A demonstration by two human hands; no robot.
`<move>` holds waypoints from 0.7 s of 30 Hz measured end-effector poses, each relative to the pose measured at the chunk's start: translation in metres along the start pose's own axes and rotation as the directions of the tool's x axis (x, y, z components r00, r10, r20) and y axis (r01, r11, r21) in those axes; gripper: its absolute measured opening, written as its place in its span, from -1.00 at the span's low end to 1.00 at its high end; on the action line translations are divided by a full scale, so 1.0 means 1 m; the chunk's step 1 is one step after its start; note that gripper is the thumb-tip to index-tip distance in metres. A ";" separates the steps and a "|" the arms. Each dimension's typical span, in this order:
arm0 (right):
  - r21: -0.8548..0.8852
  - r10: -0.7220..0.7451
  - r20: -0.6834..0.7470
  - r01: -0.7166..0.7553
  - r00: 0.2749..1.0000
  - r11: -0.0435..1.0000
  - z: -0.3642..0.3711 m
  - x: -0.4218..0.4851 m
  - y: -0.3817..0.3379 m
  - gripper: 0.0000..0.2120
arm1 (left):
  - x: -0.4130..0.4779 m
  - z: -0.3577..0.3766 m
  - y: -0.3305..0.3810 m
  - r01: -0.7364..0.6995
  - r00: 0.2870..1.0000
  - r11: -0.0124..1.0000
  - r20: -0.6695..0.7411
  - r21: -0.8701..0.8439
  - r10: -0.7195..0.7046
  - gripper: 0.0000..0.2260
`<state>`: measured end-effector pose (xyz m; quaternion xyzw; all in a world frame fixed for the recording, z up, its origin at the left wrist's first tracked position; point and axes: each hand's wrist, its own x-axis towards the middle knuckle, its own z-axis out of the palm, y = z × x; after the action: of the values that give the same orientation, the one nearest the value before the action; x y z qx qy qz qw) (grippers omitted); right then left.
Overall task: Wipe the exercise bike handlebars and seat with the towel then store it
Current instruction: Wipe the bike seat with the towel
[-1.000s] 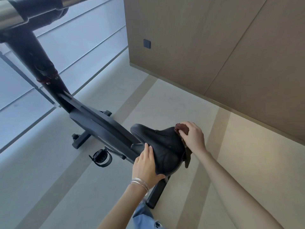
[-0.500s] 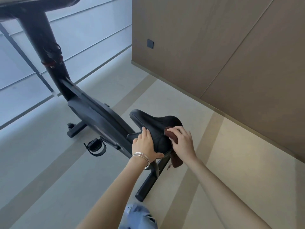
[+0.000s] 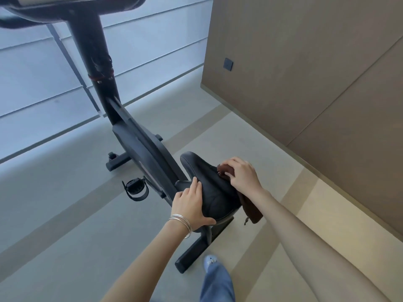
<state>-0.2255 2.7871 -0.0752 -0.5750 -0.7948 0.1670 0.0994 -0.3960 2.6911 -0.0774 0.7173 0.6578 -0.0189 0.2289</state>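
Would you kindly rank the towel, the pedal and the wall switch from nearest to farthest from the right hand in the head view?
1. Towel: under the right hand, on the seat's right edge.
2. Pedal: lower left, beyond the seat.
3. Wall switch: up on the wood panel.

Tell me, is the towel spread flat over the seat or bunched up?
Bunched up: the right hand presses a wad of the towel on the seat, the rest hanging off.

Beyond the hands a pale grey floor (image 3: 65, 225) carried wide beige stripes. A tan panelled wall (image 3: 305, 73) with a small dark switch (image 3: 228, 63) rose right; daylit frosted windows (image 3: 32, 88) stood left.
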 end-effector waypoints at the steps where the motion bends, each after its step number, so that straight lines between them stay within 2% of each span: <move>1: 0.008 -0.021 0.018 0.021 1.000 1.000 -0.002 0.005 0.003 -0.78 | 0.000 -0.001 0.001 0.012 1.000 1.000 0.006 -0.009 -0.012 0.02; 7: 0.117 -0.193 0.090 0.182 0.977 0.976 -0.014 0.007 0.018 -0.76 | 0.000 -0.004 0.009 0.068 0.996 0.997 0.052 -0.021 -0.067 0.05; 10: 0.150 -0.328 0.134 0.308 0.935 0.940 -0.020 -0.018 0.032 -0.72 | -0.002 -0.003 0.014 0.122 0.990 0.990 0.074 -0.068 -0.117 0.06; 13: 0.146 -0.441 0.098 0.425 0.892 0.893 -0.014 -0.050 0.044 -0.69 | -0.003 -0.001 0.020 0.182 0.982 0.975 0.071 -0.125 -0.174 0.08; 17: 0.090 -0.512 0.087 0.505 0.855 0.858 -0.009 -0.035 0.040 -0.60 | 0.000 0.000 0.030 0.232 0.973 0.964 0.034 -0.131 -0.230 0.08; 21: 0.066 -0.543 0.173 0.541 0.822 0.839 -0.008 0.002 0.020 -0.68 | 0.002 -0.002 0.033 0.258 0.966 0.957 0.045 -0.134 -0.255 0.08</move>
<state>-0.2052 2.7959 -0.0752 -0.3069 -0.9298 0.1897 0.0728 -0.3644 2.6922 -0.0662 0.6080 0.7418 -0.0121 0.2827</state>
